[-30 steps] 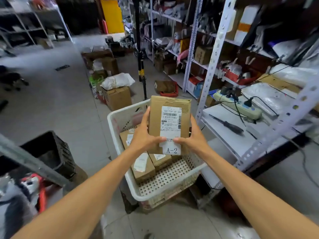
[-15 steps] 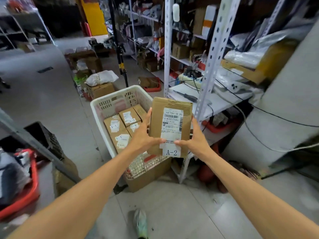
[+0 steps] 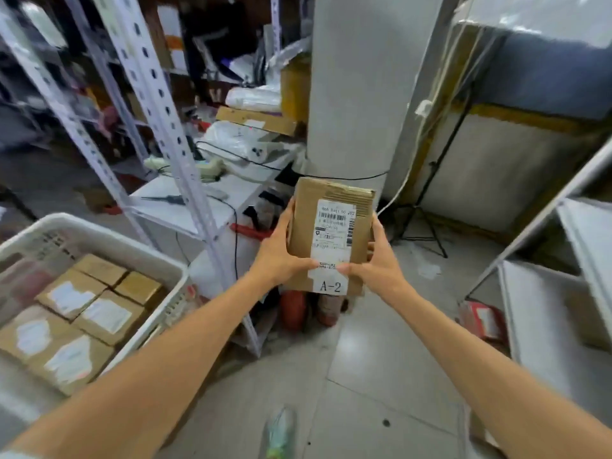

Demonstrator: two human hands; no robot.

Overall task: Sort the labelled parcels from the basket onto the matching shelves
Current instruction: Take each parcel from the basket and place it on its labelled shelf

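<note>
A flat brown cardboard parcel [image 3: 331, 226] with a white shipping label marked "A-2" is held upright in front of me at mid-frame. My left hand [image 3: 276, 256] grips its left edge and my right hand [image 3: 377, 260] grips its right edge, thumbs on the label. The white plastic basket [image 3: 99, 226] sits at the lower left, apart from the hands, with several more labelled brown parcels [image 3: 86, 313] lying flat inside. A white metal shelf unit [image 3: 549, 313] stands at the right edge, its visible boards bare.
A perforated white rack upright [image 3: 172, 154] and a cluttered shelf with cables and bags stand at left-centre. A wide grey pillar [image 3: 357, 87] rises behind the parcel. A black tripod [image 3: 427, 226] stands by the wall. A red box [image 3: 483, 319] lies on the tiled floor.
My view has swung to the right: the basket has slid to the lower left, and the pillar and the white shelf unit on the right have come into view. Both hands keep holding the A-2 parcel.
</note>
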